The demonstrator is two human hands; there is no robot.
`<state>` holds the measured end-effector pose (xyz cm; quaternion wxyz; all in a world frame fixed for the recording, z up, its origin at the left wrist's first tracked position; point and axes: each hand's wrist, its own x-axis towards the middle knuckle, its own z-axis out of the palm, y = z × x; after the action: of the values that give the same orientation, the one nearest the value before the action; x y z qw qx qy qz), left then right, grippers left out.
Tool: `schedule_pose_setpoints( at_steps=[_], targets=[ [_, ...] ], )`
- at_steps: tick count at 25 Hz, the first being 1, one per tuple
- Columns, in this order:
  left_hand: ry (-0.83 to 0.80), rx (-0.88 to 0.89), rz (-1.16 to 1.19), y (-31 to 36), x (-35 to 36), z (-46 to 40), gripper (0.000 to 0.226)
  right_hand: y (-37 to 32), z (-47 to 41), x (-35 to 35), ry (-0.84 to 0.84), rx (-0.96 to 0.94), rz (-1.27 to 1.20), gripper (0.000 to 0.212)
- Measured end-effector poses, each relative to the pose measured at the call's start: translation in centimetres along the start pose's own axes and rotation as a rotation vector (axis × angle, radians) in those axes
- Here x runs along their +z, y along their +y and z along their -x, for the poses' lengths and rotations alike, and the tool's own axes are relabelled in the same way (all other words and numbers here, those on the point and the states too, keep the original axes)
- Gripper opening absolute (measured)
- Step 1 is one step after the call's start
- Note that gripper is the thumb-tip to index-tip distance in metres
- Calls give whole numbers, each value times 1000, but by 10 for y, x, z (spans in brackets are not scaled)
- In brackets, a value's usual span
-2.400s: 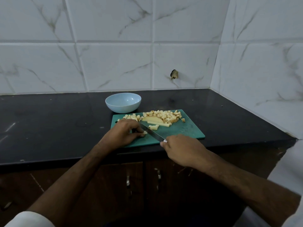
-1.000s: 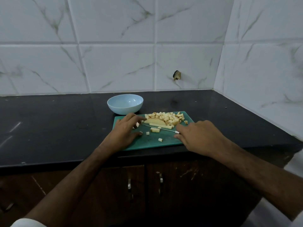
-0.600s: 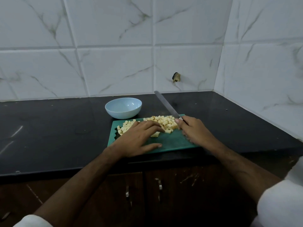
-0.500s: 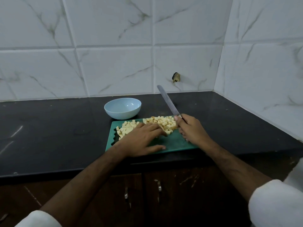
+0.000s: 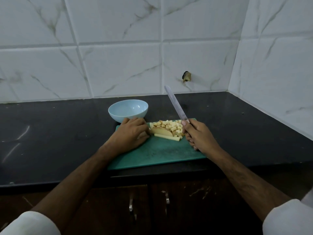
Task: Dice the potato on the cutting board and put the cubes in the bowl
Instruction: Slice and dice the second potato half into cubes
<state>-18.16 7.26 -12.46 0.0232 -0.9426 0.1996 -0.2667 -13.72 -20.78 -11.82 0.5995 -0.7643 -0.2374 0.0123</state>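
My right grip [image 5: 197, 135] clasps the knife [image 5: 175, 104] blade-up, while my left grip [image 5: 131, 134] curls over potato cubes [image 5: 171, 127] at the cutting board's [image 5: 157, 153] far-left corner beside the bowl [image 5: 128, 110].

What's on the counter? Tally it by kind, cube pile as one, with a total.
Bowl: 1
Board: 1
Knife: 1
Cube pile: 1
Uncut potato pieces, a wedge and a stick: 2
Total: 6
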Motion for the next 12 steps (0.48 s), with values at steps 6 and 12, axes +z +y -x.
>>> schedule_pose_setpoints(
  at_steps=[6, 12],
  targets=[
    [82, -162, -4, -2, 2, -11, 11, 1, 0, 0, -13, 15, -15, 37],
    [104, -150, -19, 13, -2, -19, 31, 0, 0, 0, -15, 14, -23, 36]
  ],
)
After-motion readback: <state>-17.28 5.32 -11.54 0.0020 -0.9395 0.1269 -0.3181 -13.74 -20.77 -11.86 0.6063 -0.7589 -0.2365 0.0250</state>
